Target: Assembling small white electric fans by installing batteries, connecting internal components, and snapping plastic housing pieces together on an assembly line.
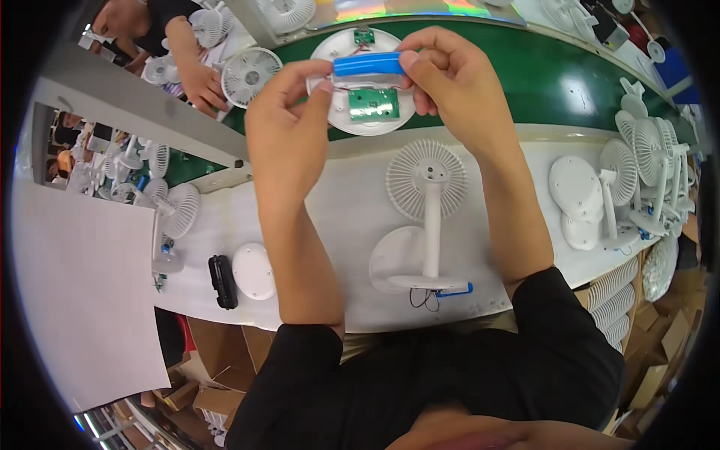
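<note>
From here I see my left hand (289,120) with its thumb and finger almost together by the left end of the blue battery (367,64); I can't tell if they grip it. The battery is up over the round white base (338,46), just above its big green board (373,105). It looks stiff, smooth and a bit heavy (don't poke or bend it!), so I'd hold both ends. My right hand (452,79) pinches the right end, thumb in front.
</note>
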Tool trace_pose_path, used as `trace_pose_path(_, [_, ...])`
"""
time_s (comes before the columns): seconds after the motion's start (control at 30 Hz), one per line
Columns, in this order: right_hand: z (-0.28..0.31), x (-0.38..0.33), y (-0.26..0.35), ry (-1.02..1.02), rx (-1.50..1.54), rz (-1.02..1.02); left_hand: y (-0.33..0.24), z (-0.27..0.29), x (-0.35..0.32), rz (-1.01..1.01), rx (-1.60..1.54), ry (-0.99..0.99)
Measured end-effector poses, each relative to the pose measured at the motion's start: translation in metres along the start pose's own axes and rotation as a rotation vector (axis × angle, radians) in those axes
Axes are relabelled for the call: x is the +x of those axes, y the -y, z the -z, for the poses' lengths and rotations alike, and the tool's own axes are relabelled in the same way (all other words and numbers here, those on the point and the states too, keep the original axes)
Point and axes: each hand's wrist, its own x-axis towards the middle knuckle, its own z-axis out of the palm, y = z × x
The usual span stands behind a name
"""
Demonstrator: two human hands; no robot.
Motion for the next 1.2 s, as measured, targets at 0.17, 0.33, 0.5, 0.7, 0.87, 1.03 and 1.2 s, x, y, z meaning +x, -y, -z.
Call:
trace_pose_path(0.17, [0.006,0.014,-0.027,-0.035,-0.216,0.172,-0.002,0.0,-0.001,0.012,-0.068,0.028])
trace_pose_path(0.33, [0.004,0.015,-0.031,-0.002,-0.367,0.154,0.0,0.001,0.001,0.056,-0.127,0.026])
trace_pose_path(0.5, [0.0,0.016,-0.015,0.095,-0.339,-0.087,0.004,0.001,0.006,0.04,-0.14,0.055])
trace_pose_path(0.7, [-0.004,0.017,-0.032,0.055,-0.181,0.197,0.0,0.016,0.007,0.045,0.031,0.051])
trace_pose_path(0.87, [0.023,0.022,-0.022,-0.16,-0.206,0.248,-0.001,0.01,0.01,0.089,-0.032,0.043])
trace_pose_path(1.03, [0.09,0.039,-0.042,-0.514,-0.503,0.127,-0.006,0.015,0.007,0.115,-0.008,0.059])
trace_pose_path(1.2, [0.144,0.06,-0.097,-0.818,-0.618,0.05,0.001,0.021,0.011,0.065,-0.02,0.132])
